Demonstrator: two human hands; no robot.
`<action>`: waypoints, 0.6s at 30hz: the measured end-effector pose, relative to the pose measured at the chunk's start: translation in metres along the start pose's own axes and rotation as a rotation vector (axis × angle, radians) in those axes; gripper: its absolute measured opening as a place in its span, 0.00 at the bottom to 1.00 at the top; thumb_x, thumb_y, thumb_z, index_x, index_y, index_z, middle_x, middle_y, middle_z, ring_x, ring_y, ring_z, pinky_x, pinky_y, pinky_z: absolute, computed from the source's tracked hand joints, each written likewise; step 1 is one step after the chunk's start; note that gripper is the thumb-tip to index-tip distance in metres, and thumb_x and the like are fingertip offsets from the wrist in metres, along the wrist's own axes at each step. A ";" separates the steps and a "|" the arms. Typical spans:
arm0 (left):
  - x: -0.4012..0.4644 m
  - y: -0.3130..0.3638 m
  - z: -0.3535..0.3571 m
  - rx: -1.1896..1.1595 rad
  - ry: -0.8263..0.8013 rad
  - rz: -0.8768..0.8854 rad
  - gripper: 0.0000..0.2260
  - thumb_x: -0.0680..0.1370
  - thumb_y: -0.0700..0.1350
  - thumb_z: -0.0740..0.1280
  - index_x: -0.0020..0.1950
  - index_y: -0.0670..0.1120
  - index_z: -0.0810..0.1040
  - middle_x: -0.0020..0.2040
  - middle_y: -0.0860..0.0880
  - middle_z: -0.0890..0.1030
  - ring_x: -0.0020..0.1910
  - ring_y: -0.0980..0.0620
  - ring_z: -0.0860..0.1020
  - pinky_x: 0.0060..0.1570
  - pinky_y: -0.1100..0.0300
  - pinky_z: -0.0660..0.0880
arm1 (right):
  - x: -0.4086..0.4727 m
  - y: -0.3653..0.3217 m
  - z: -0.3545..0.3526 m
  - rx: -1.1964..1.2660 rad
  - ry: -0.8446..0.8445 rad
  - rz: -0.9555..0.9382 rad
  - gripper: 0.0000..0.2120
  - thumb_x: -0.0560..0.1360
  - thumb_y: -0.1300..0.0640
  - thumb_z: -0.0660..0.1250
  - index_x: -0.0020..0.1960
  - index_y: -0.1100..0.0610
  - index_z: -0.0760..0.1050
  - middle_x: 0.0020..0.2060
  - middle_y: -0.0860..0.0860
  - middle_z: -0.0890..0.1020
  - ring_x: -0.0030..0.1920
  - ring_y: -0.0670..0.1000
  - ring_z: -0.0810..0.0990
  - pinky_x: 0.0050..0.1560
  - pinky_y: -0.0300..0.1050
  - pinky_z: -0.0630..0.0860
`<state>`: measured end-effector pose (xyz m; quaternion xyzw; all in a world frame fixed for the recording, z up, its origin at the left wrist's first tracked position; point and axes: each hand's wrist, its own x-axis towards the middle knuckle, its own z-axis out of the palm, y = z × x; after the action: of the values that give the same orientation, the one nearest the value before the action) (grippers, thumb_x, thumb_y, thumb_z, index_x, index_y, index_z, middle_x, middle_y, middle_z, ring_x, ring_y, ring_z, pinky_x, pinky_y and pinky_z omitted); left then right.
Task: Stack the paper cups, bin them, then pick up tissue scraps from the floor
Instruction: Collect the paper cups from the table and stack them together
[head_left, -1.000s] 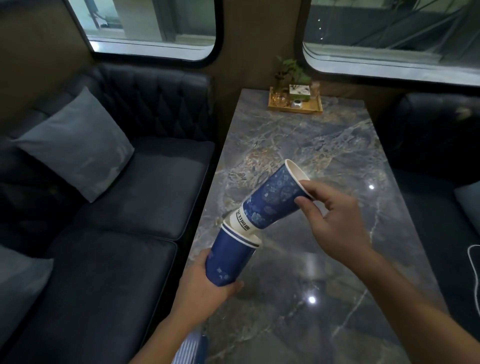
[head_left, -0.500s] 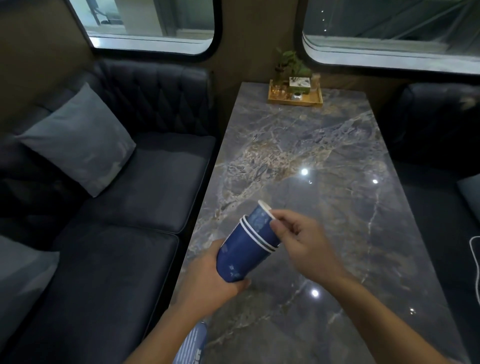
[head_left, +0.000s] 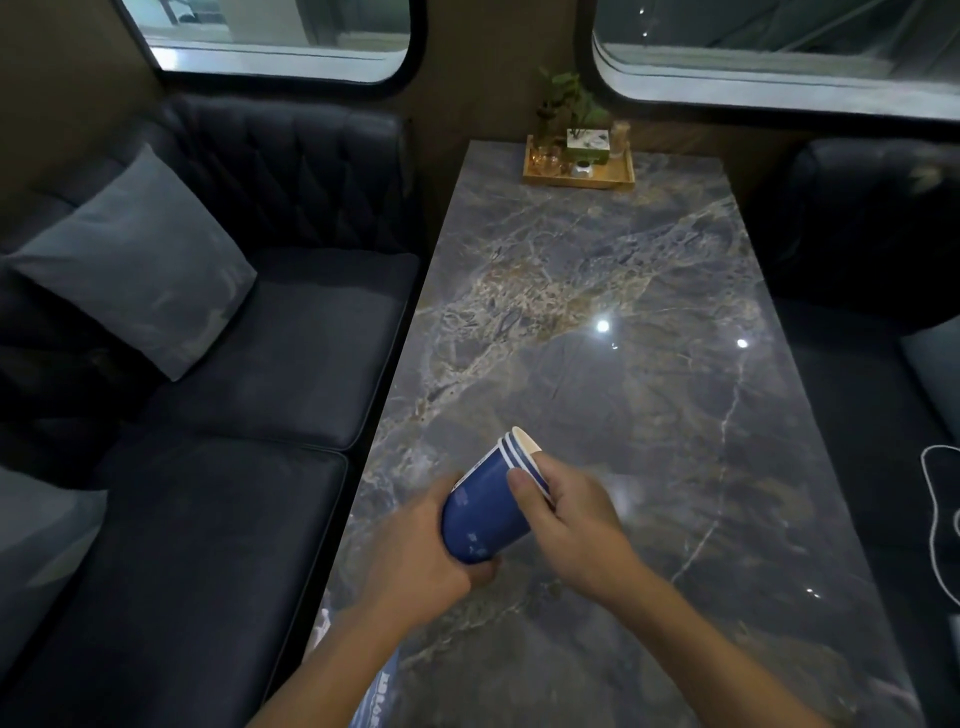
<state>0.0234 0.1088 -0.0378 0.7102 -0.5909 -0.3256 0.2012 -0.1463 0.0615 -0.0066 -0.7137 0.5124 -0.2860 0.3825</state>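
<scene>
A stack of blue paper cups (head_left: 485, 512), nested with three white rims showing, is held tilted above the near left part of the marble table (head_left: 597, 322). My left hand (head_left: 421, 556) wraps around the stack's base from below. My right hand (head_left: 569, 512) grips the rim end, thumb across the rims. No tissue scraps or bin are visible.
A dark leather sofa (head_left: 234, 389) with a grey cushion (head_left: 135, 265) runs along the table's left side. Another dark sofa (head_left: 872, 234) sits on the right, with a white cable (head_left: 935, 509). A wooden tray (head_left: 579, 179) with a plant and small items stands at the table's far end.
My right hand has pushed the upper cup fully down into the cups held by my left hand. The stack now sits lower and nearer to me.
</scene>
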 end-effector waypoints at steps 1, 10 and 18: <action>0.000 0.001 0.001 0.000 -0.003 -0.004 0.32 0.55 0.58 0.76 0.56 0.66 0.68 0.41 0.61 0.81 0.34 0.64 0.80 0.27 0.73 0.66 | -0.001 0.001 -0.001 -0.002 0.005 -0.005 0.20 0.77 0.44 0.56 0.40 0.61 0.71 0.32 0.59 0.77 0.33 0.58 0.75 0.36 0.58 0.72; -0.008 0.004 0.007 0.005 0.041 0.019 0.31 0.54 0.59 0.75 0.53 0.69 0.69 0.37 0.63 0.80 0.40 0.71 0.78 0.26 0.75 0.69 | -0.009 0.011 0.001 0.020 0.012 0.040 0.19 0.73 0.41 0.59 0.42 0.57 0.73 0.32 0.54 0.79 0.34 0.54 0.77 0.36 0.56 0.75; -0.044 -0.011 -0.008 -0.138 -0.011 0.124 0.32 0.58 0.61 0.79 0.56 0.73 0.67 0.50 0.70 0.79 0.43 0.68 0.81 0.34 0.72 0.76 | -0.044 -0.001 0.015 0.083 0.054 -0.005 0.16 0.76 0.43 0.59 0.45 0.55 0.76 0.35 0.52 0.82 0.35 0.49 0.80 0.38 0.52 0.76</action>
<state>0.0330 0.1531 -0.0296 0.6551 -0.6109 -0.3563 0.2660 -0.1476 0.1074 -0.0141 -0.6907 0.5084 -0.3272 0.3968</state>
